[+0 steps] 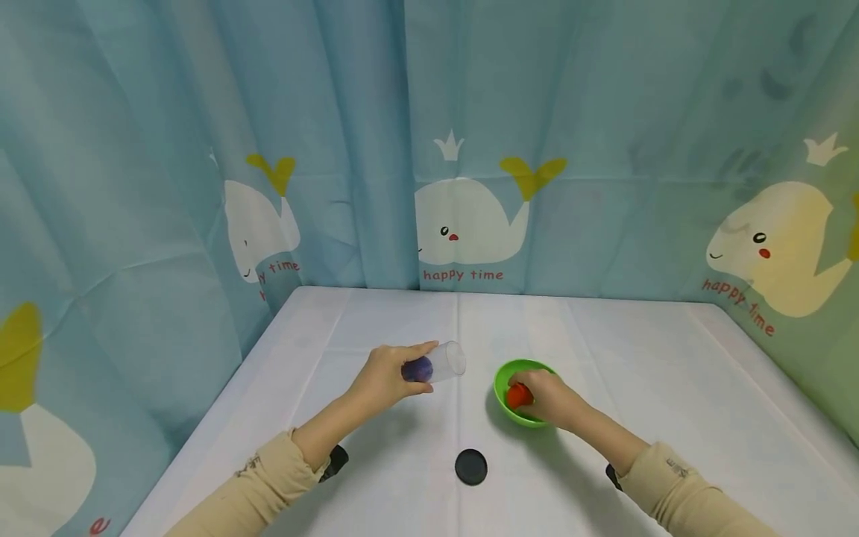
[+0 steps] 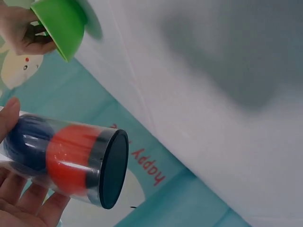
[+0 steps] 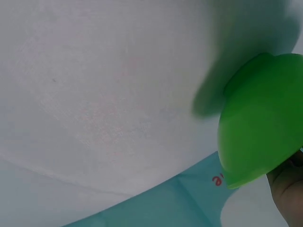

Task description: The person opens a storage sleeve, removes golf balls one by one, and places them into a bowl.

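My left hand point(image 1: 382, 377) grips a clear plastic tube point(image 1: 446, 362) tilted on its side above the table, its rim pointing right. A dark blue ball point(image 1: 417, 369) shows inside it. In the left wrist view a red ball point(image 2: 71, 158) also sits in the tube, against its black end point(image 2: 114, 170). To the right, a green bowl point(image 1: 530, 364) stands on the table. My right hand point(image 1: 553, 399) reaches into this bowl and pinches an orange-red ball point(image 1: 518, 396). The right wrist view shows the bowl's outside point(image 3: 265, 113), which hides the fingertips.
A round black lid point(image 1: 471, 467) lies on the white table point(image 1: 396, 321) between the forearms, nearer than the bowl. Behind the table hangs a blue curtain point(image 1: 362, 224) printed with whales. A dark strap piece point(image 1: 333, 462) shows by the left sleeve.
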Demonstrator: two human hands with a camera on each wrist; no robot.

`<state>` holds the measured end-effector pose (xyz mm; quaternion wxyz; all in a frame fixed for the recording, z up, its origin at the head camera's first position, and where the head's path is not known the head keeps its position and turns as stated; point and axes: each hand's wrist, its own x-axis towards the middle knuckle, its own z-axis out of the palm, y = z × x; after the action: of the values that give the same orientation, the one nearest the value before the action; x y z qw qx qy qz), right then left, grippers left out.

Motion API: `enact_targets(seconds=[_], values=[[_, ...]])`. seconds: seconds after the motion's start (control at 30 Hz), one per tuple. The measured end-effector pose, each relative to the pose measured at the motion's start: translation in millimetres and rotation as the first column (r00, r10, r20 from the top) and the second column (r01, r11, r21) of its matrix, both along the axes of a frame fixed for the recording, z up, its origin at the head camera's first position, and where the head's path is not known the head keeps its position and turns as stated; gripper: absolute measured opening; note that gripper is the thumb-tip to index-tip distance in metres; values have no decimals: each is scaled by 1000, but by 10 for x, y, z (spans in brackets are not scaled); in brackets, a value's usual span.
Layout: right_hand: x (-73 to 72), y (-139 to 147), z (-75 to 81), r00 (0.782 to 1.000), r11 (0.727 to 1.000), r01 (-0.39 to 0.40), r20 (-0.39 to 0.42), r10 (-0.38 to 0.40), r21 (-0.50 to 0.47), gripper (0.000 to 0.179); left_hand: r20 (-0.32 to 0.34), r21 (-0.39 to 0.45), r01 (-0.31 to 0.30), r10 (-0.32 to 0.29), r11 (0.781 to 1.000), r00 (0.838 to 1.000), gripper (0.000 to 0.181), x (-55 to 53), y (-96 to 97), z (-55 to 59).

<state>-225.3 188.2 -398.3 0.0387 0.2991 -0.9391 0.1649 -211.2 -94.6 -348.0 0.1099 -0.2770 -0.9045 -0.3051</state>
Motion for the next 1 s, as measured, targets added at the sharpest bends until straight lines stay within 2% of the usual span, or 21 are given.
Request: enact_targets(seconds=[0.1,0.3,0.6,0.83,1.0], values=[[-10,6,13,1000,1000,-7,23,6,16,28,13,14,-20,20,1000,1000,63,11,13,10],[-35,41,64,996,999,-43,80,43,-4,26,-5,8,-11,11,1000,1000,61,7,38,22],[-30,79,84,993,996,-86,82,89,-38,26,-17,-12,-9,9,1000,1000,60,-1,57,30],[-31,97,134,995,995,-59,75,65,-78,28,-25,-15,-3,3,1000,1000,60,9,55,41],[-40,118,184,993,987,25,119,-6,-156,25,-27,-8,2,-2,1000,1000,61,17,72,64]])
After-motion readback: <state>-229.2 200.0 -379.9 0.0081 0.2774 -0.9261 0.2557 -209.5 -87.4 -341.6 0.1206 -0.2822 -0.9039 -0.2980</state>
